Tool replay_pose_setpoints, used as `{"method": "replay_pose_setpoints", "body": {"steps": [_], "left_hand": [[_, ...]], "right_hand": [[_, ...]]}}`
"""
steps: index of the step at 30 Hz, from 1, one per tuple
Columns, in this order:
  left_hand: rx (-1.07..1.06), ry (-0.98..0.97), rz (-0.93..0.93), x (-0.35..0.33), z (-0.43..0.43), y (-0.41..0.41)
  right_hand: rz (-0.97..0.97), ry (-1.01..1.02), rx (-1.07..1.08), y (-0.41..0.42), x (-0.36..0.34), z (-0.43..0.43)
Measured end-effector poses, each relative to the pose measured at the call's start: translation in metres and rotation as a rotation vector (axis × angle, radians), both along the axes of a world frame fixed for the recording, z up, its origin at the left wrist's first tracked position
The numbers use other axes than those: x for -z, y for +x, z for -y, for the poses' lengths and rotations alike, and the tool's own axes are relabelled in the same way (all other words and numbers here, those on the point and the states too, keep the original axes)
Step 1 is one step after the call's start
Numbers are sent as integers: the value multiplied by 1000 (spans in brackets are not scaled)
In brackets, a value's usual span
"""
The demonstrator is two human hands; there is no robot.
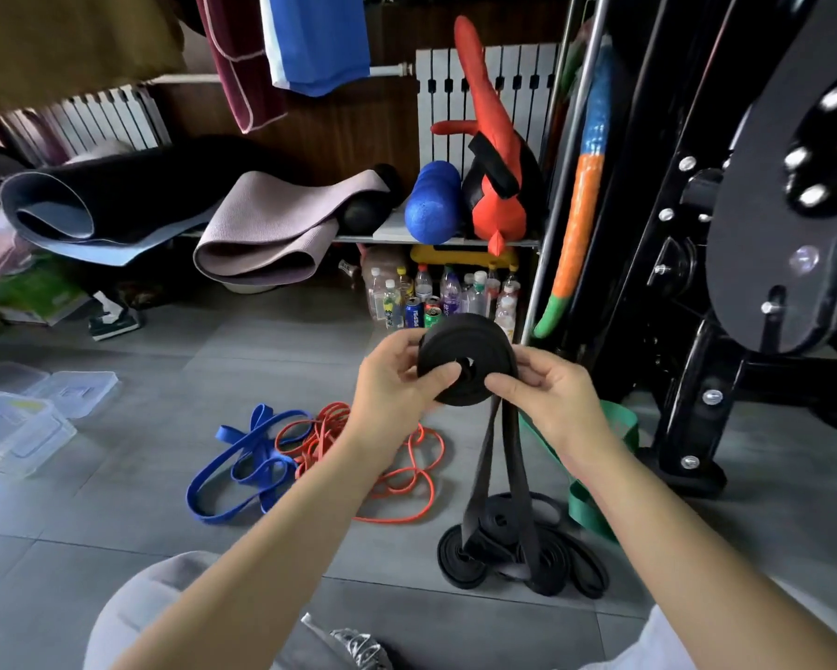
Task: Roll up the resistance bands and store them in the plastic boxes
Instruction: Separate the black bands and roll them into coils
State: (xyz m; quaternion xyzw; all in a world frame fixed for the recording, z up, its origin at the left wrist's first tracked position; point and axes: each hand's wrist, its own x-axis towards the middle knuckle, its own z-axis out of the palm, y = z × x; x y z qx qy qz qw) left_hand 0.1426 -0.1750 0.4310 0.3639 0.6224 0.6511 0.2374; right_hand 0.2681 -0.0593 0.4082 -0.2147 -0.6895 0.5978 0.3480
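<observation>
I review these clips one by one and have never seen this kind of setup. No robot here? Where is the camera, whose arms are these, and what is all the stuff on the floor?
No robot: a person wears one wide-angle camera on the head, looking down at their own bare arms. The left hand and right hand together hold a black band roll, partly wound; its loose tail hangs down to more black bands piled on the grey tile floor. Also on the floor lie a blue band, an orange band and a green band, all unrolled. At far left sit clear plastic boxes, where the rolls should go. Behind are mats, bottles and a black gym machine.
</observation>
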Motion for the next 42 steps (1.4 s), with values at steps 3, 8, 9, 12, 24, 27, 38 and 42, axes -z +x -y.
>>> {"method": "replay_pose_setpoints", "body": {"steps": [3,8,9,12,24,27,38,42], "left_hand": [[0,-63,6,8,0,7],[128,-219,-997,3,6,-14],[172,-250,-1065,1,6,-17],[231,-283,-1003,-3,6,-22],[8,16,119,29,25,7],[34,-50,31,37,24,11],[199,-443,-823,-1,20,-9],[180,-291,-617,4,28,-10]], "right_hand": [[31,12,-22,1,-1,-3],[255,115,-88,3,-8,-11],[282,147,-104,2,-9,-12],[299,196,-124,-1,-9,-11],[151,29,-90,11,3,-3],[202,69,-98,12,4,-3],[329,226,-157,8,-4,-2],[248,110,-171,13,3,-4]]}}
